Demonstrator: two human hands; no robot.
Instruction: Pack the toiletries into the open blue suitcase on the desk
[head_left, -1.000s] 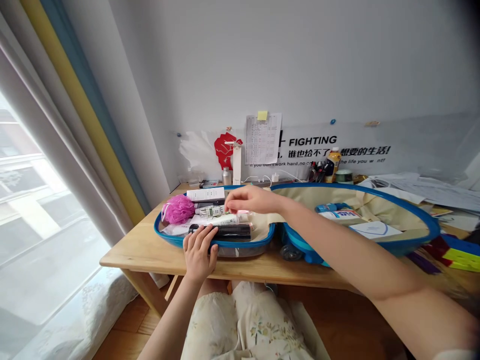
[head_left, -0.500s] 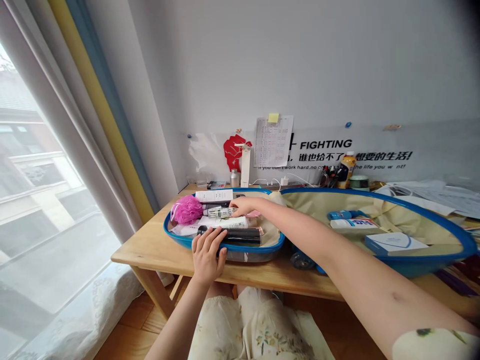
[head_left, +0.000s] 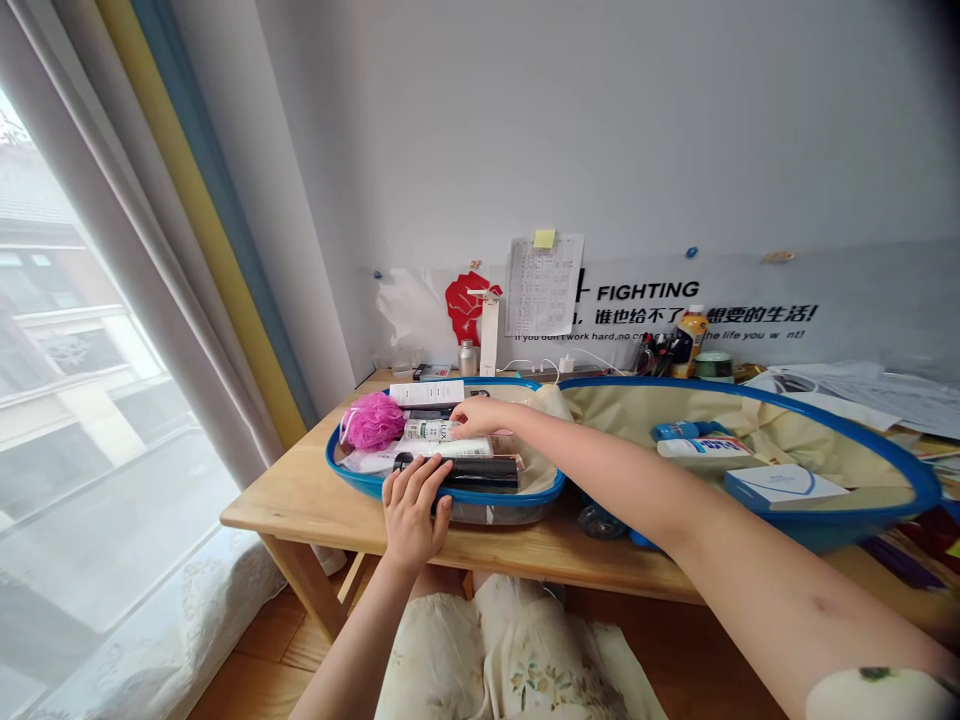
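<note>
My right hand (head_left: pixel 480 415) reaches into the left half of an open blue-rimmed suitcase (head_left: pixel 510 502), its fingers closed on the end of a small clear bottle (head_left: pixel 429 430) marked LUX. The bottle lies low among the other toiletries, beside a pink bath puff (head_left: pixel 373 422) and above a white tube (head_left: pixel 469 447). My left hand (head_left: pixel 415 508) lies over the near rim with its fingers stretched out, their tips touching a black cylinder (head_left: pixel 484 470). Behind the bottle is a white box (head_left: pixel 427 393). My right fingertips are partly hidden.
The suitcase's other half (head_left: pixel 847 400) holds a toothpaste tube (head_left: pixel 705 447), a blue item (head_left: pixel 679 430) and a white-and-blue box (head_left: pixel 784 486). Along the wall stand a yellow-labelled bottle (head_left: pixel 690 340), pens (head_left: pixel 652 355) and a silver bottle (head_left: pixel 466 357). The wooden table's edge (head_left: pixel 300 525) is close to my knees.
My right hand has shifted slightly left with the small LUX bottle, which sits a little further left and nearer the bath puff. My left hand stays at the rim.
</note>
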